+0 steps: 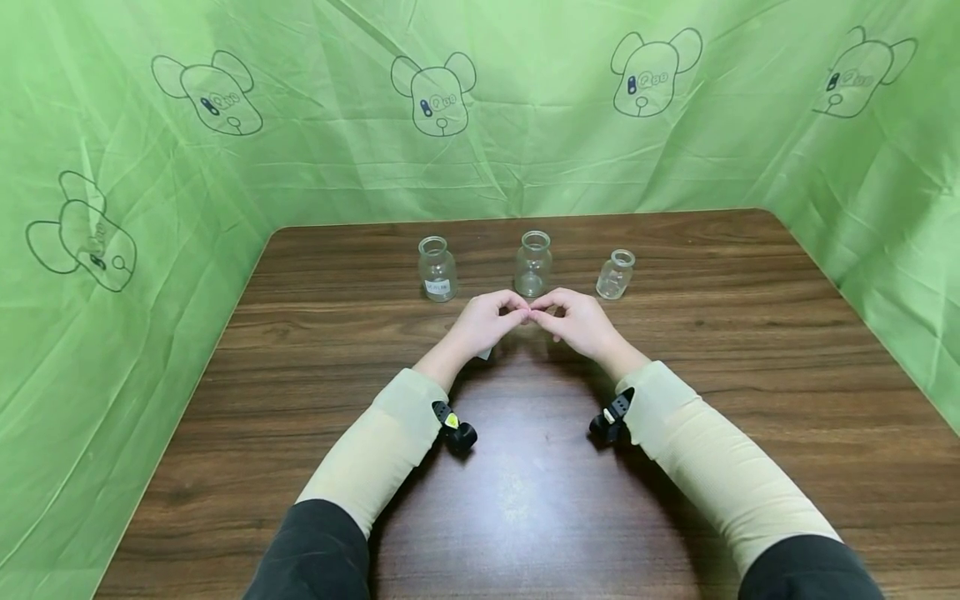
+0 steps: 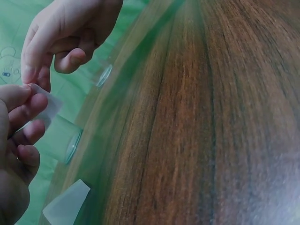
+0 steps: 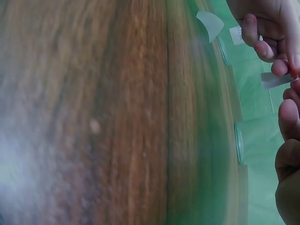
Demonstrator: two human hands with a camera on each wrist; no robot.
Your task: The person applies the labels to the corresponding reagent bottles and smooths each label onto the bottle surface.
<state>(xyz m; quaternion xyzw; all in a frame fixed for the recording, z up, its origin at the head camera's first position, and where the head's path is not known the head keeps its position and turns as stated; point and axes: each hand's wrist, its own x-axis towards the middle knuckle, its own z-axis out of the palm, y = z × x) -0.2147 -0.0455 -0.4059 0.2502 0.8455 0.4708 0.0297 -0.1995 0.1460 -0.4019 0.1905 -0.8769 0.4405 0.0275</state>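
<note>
Over the wooden table, my left hand (image 1: 483, 321) and right hand (image 1: 581, 323) meet fingertip to fingertip, just in front of the middle glass jar (image 1: 534, 265). Between them is a small white label (image 2: 50, 110), pinched by the thumb and fingers of both hands at one edge. It sticks out flat past the fingers in the right wrist view, while the head view hides it behind the hands. Another piece of white paper (image 2: 68, 204) lies on the table by my left wrist, mostly covered in the head view.
To the left at the back stands a glass jar (image 1: 437, 271) bearing a printed white label. A smaller clear jar (image 1: 615, 277) is at the right, without a visible label. Behind the table (image 1: 300, 317) hangs a green cloth (image 1: 525, 167) with bear-head drawings.
</note>
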